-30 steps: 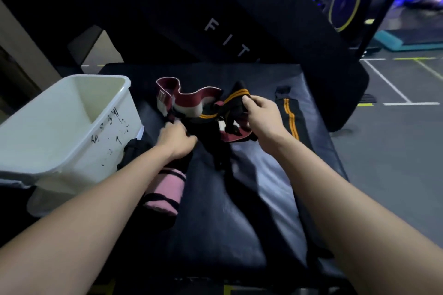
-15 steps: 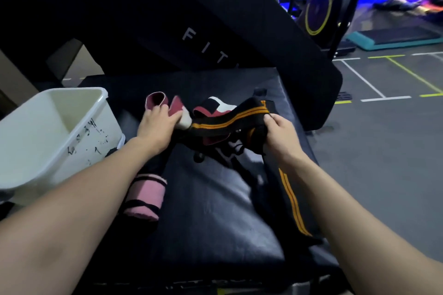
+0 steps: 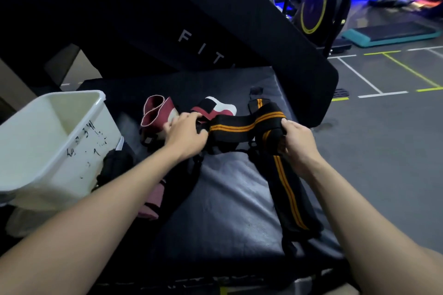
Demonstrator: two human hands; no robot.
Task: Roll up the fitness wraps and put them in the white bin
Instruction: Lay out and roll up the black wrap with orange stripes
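A black wrap with two orange stripes (image 3: 242, 127) stretches between my hands above the black padded bench (image 3: 227, 211). My left hand (image 3: 185, 135) grips its left end, and my right hand (image 3: 296, 141) pinches its folded right part. The rest of the wrap trails down the bench toward the near right edge. A maroon and white wrap (image 3: 158, 110) lies unrolled just behind my left hand. The white bin (image 3: 55, 141) stands at the left, beside the bench; its visible inside looks empty.
A pink rolled wrap (image 3: 153, 201) and a dark bundle (image 3: 115, 165) lie between the bin and my left forearm. An inclined black backrest pad (image 3: 191, 31) rises behind the bench. Grey gym floor with painted lines and exercise machines lies to the right.
Both hands took the black orange-striped wrap from the pile and pulled it out lengthwise. My right hand moved right and nearer, with the wrap's tail trailing down the bench.
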